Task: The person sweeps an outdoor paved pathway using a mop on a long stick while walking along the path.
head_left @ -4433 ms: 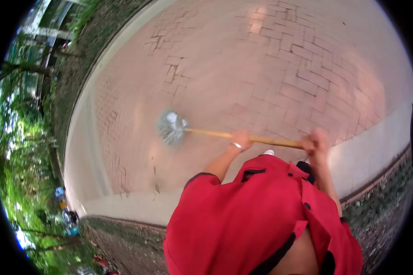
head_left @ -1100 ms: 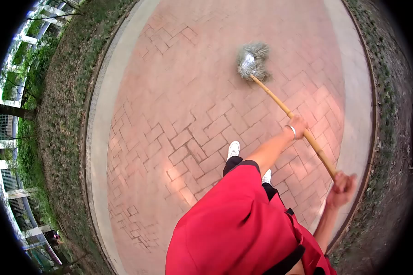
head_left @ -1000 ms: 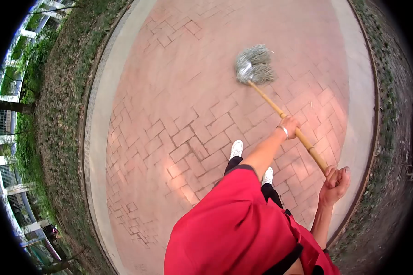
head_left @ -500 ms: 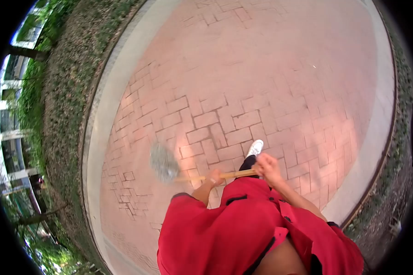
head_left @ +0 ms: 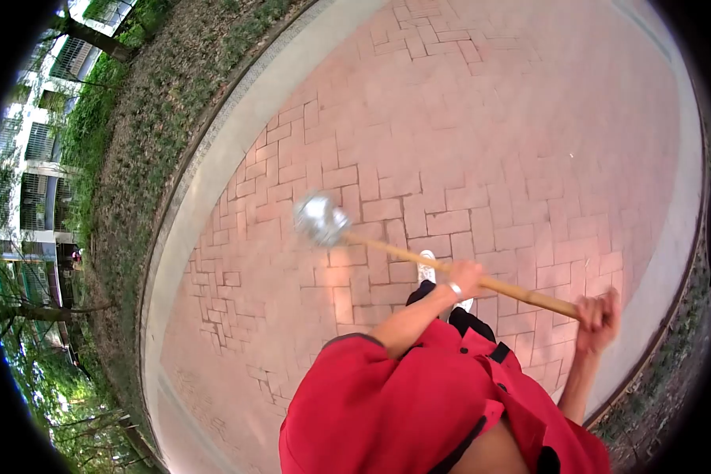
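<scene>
A long bamboo-like pole (head_left: 519,293) slants across the front of my body, with a shiny, silvery, rounded head (head_left: 321,219) at its far left end. The head is smeared by motion, so I cannot tell its exact kind. My left hand (head_left: 467,278), with a pale band at the wrist, is wrapped round the pole partway along. At the pole's near right end, my right hand (head_left: 598,320) is closed on it, fingers curled. The head hangs over the paving, and I cannot tell how high.
Reddish brick paving (head_left: 498,174) curves ahead, edged by a pale concrete border (head_left: 213,158). Planted ground (head_left: 174,95) with leaves lies left, with trees and a building (head_left: 39,182) beyond. My white shoes (head_left: 426,267) show below.
My hands and the pole have swung right; my right hand is farther out. The silvery head has risen in view and shifted right. The pole now slants down to the right.
</scene>
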The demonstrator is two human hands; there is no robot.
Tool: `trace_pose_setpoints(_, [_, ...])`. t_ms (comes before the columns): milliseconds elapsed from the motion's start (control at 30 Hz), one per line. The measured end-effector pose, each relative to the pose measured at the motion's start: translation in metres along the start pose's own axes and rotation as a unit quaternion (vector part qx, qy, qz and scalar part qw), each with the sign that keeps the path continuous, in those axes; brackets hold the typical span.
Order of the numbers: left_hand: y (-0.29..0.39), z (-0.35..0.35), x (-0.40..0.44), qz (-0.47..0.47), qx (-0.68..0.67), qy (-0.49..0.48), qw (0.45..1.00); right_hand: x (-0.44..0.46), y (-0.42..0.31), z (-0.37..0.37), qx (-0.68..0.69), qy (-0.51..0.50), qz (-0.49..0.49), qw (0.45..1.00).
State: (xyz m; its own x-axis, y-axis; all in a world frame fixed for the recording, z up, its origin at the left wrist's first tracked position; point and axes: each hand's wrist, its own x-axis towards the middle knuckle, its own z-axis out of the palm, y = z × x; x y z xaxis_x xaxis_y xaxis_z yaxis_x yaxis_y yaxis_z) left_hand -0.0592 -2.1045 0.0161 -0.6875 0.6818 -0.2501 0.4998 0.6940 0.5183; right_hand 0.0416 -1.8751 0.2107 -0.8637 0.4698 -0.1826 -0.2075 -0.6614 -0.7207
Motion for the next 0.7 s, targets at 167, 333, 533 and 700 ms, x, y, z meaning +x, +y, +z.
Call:
trace_pose_setpoints(167, [0.065, -0.023, 0.083, 0.113, -0.026, -0.009, 0.993, -0.040, -0.034, -0.010, -0.028, 0.036, -0.104, 0.994])
trace_pose_setpoints(333, [0.030, 0.019, 0.145, 0.137, -0.042, 0.104, 0.984, -0.032, 0.046, 0.011, -0.097, 0.166, -0.161, 0.968])
trace_pose_setpoints(533, [-0.061, -0.040, 0.089, 0.074, -0.132, 0.104, 0.983, -0.023, 0.117, 0.136, -0.205, 0.106, -0.112, 0.966])
trace_pose_setpoints(700, [-0.157, -0.088, -0.036, 0.018, -0.228, 0.315, 0.921, -0.050, 0.173, 0.228, -0.239, 0.036, -0.020, 0.970])
